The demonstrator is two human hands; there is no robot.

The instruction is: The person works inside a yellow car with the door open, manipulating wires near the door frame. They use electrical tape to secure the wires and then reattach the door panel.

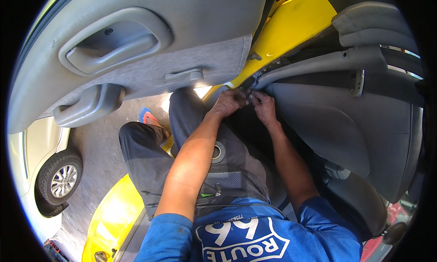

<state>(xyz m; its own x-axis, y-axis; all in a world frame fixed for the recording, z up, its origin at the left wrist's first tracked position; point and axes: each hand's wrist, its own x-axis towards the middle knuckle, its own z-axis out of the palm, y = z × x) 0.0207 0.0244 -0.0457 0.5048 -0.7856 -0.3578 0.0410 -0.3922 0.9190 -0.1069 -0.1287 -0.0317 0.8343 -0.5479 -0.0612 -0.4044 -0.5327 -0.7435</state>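
My left hand [230,103] and my right hand [264,106] meet in the car's doorway, beside the yellow door frame [291,27]. The fingers of both are bent in a pinch around a small dark thing that they mostly hide. I cannot make out what it is. Just beyond them, dark parts are exposed where the end of a long grey trim strip [314,64] meets the frame. Right of my right hand lies a broad grey interior panel [314,121].
An open door with a grey lining [150,71] and a pull handle [91,105] spans the upper left. A metal bracket [358,83] stands out from the dark edge at right. Below left are another yellow panel [114,216] and a parked car's wheel [61,180].
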